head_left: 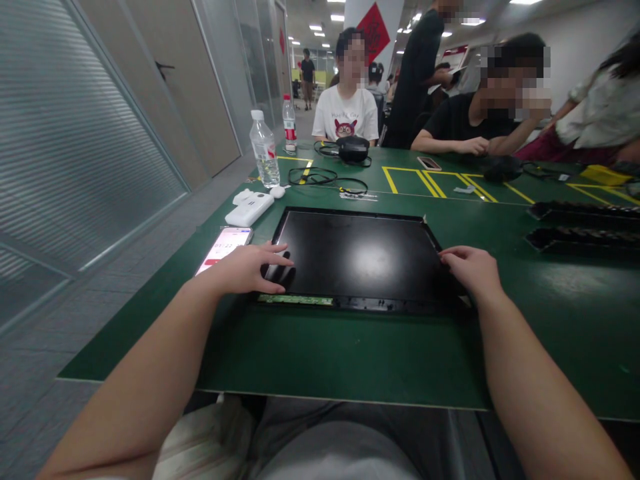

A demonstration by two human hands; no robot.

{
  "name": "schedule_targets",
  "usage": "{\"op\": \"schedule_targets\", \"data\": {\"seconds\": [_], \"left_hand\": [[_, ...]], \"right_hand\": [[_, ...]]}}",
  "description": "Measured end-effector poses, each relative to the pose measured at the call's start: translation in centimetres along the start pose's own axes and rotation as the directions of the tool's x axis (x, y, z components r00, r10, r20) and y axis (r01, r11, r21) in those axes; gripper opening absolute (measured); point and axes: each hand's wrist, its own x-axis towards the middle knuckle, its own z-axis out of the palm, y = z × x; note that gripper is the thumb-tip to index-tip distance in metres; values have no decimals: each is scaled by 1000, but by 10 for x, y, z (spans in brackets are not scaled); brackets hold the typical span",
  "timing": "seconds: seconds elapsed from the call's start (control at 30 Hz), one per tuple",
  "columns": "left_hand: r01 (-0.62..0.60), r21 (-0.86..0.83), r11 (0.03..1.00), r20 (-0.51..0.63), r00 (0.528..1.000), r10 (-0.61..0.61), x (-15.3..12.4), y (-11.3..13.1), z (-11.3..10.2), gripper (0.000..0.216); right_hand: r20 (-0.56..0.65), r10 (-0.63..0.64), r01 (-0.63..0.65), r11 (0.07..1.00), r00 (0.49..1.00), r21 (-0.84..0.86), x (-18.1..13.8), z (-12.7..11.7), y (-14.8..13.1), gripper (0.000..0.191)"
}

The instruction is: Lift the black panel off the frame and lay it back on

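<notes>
A black LCD screen panel [350, 253] lies flat on the green table in front of me, its surface reflecting a bright patch of light. Along its near edge a narrow green circuit board strip [296, 301] shows at the left. My left hand [250, 268] rests at the panel's left edge, fingers spread apart over the glass. At the right edge, my right hand [473, 270] has its fingertips pinched together on the frame; the thumb is partly hidden. A lit phone [227, 245] lies beside my left hand, partly covered by it.
A white handheld device [249, 209] and a water bottle [264, 150] stand left of the panel. Behind lie black cables [315, 176] and a dark headset-like object [353, 150]. Dark long strips [580, 240] lie at right. A person in a white shirt [345, 113] sits opposite.
</notes>
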Motion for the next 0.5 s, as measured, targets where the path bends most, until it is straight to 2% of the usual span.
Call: {"op": "schedule_targets", "data": {"seconds": [0.5], "left_hand": [[23,-42,999,-21,1000,-24,-1,0,1,69]], "right_hand": [[-8,-13,13,997,1000,77,4,4,8,23]]}}
